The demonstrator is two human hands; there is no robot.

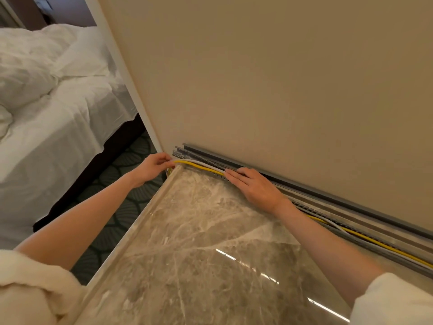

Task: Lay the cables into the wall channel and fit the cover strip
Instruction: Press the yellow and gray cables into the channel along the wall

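Observation:
A grey wall channel point(311, 200) runs along the foot of the beige wall, at the back edge of the marble top. A yellow cable point(199, 167) and a white cable point(203, 162) lie side by side along it and reappear further right past my right wrist. My left hand point(152, 168) pinches both cables at the channel's left end, where they bend down over the corner. My right hand point(254, 186) lies flat with fingers together, pressing the cables down into the channel. A long grey strip point(234, 160) leans against the wall just above the channel.
The glossy marble top point(210, 242) fills the foreground and ends at a rounded left edge. Beyond that edge are patterned dark carpet point(121, 200) and a bed point(58, 102) with white linen. A white corner trim point(131, 90) borders the wall.

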